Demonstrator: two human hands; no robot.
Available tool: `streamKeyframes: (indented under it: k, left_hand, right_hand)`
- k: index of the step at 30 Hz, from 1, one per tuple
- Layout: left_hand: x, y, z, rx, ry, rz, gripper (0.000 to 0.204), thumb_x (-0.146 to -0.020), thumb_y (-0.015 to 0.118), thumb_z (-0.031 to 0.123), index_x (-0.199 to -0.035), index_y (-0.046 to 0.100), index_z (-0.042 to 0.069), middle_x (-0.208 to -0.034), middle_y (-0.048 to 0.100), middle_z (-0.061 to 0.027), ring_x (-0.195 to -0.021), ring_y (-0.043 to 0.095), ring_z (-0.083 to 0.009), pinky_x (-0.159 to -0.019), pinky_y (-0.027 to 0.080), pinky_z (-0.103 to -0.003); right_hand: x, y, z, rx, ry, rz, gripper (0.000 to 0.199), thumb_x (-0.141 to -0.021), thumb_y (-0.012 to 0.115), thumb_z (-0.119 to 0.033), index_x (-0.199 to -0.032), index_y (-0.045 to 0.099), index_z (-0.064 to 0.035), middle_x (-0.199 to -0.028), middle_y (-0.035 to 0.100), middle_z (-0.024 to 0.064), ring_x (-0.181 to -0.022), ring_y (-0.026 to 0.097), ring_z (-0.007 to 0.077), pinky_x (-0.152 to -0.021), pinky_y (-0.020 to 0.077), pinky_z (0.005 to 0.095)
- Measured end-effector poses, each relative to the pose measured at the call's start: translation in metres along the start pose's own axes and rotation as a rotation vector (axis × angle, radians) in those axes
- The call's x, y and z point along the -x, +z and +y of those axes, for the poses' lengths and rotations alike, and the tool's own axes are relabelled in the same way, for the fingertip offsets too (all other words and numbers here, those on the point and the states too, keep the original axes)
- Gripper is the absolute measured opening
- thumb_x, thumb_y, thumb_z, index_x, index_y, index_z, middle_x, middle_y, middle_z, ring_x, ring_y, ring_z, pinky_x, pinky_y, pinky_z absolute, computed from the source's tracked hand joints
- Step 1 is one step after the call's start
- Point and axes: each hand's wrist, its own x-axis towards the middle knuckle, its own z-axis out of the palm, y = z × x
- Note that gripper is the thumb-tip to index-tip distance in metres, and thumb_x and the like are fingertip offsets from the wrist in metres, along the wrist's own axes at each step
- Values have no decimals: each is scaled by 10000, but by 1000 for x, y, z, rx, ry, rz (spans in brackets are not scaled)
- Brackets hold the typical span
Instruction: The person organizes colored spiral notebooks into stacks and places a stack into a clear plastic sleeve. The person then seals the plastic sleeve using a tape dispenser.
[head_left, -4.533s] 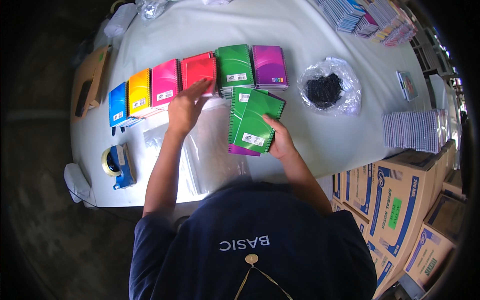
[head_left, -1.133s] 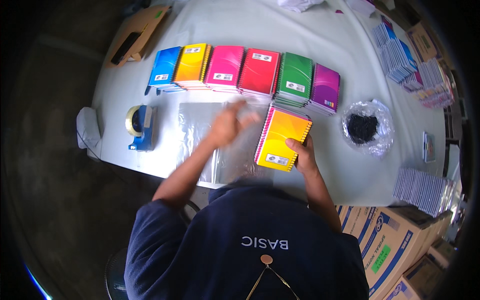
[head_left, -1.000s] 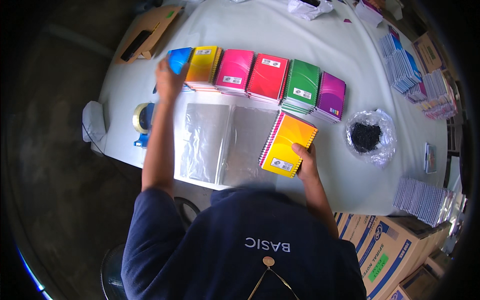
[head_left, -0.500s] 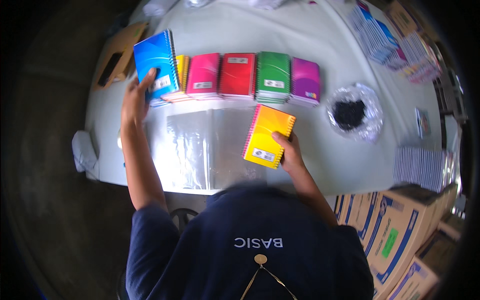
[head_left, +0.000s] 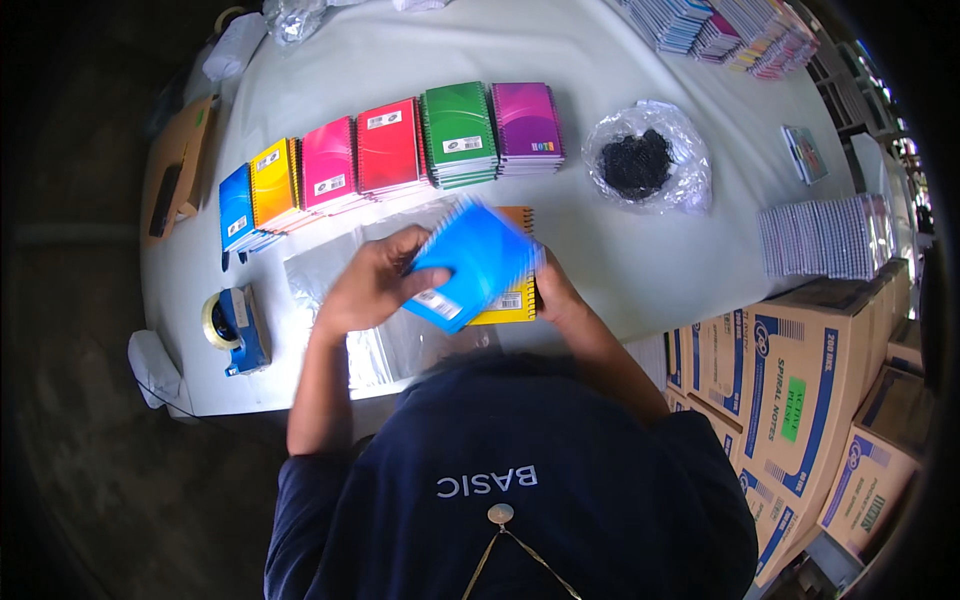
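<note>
My left hand [head_left: 380, 280] grips a blue spiral notebook [head_left: 475, 262], blurred by motion, tilted over a yellow spiral notebook [head_left: 518, 303]. The yellow one is in my right hand [head_left: 557, 287], whose fingers are partly hidden behind its coil edge. Clear plastic sheets [head_left: 368, 360] lie on the table below my hands. Beyond them runs a row of notebook stacks: blue [head_left: 236, 205], yellow [head_left: 272, 185], pink [head_left: 328, 160], red [head_left: 388, 150], green [head_left: 460, 122] and purple [head_left: 525, 120].
A blue tape dispenser [head_left: 247, 332] stands at left, near a cardboard piece [head_left: 192, 150] with a dark phone-like object. At right are a clear bag [head_left: 690, 165] of black bits and a notebook pile [head_left: 822, 238]. Cartons [head_left: 765, 400] stand beside the table.
My left hand has brought the blue notebook from the row's left end rightward and nearer, over the yellow notebook in my right hand. The whole view has also shifted.
</note>
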Motion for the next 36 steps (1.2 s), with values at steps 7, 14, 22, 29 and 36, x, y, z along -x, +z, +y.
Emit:
streamKeyframes:
  k: [7,14,22,29,36]
  left_hand:
    - [-16,38,33,-1218,469,56,518,-671,755,161,-1163,594,163,-1161,538,-108,-1164,454,-264,-1000,304,-396]
    - [-4,46,-37,35,156,364,992,-668,822,207,-1415,199,10,-1390,355,-183,-1274,365,-277,-1043,310,-396]
    - [-41,107,-115,314,312,171,850,-609,757,-17,-1301,274,85,-1171,445,-93,-1133,442,-201,-959,385,-329]
    - [-63,99,-166,-89,247,32,806,-664,783,61,-1286,274,7,-1182,485,-122,-1117,480,-224,-973,381,-360]
    - [-50,97,-22,-585,368,73,896,-637,828,345,-1295,320,12,-1221,501,-192,-1160,492,-296,-979,399,-381]
  right_hand:
    - [16,38,-17,-74,297,-159,688,-844,599,-433,-1332,361,-10,-1230,521,153,-1136,522,237,-962,421,367]
    - [45,34,-15,327,-183,-20,775,-695,732,-197,-1327,326,-6,-1208,507,134,-1129,497,230,-977,390,371]
    - [43,-12,1,651,-574,30,856,-610,847,-185,-1295,353,-48,-1209,466,99,-1143,455,196,-949,381,350]
    - [27,-43,23,1237,-689,248,826,-546,893,-231,-1210,450,-19,-1095,578,134,-1028,573,257,-871,454,356]
    - [85,-31,-54,897,-453,329,756,-570,883,-237,-1177,495,-10,-1094,619,119,-1023,590,210,-898,454,337]
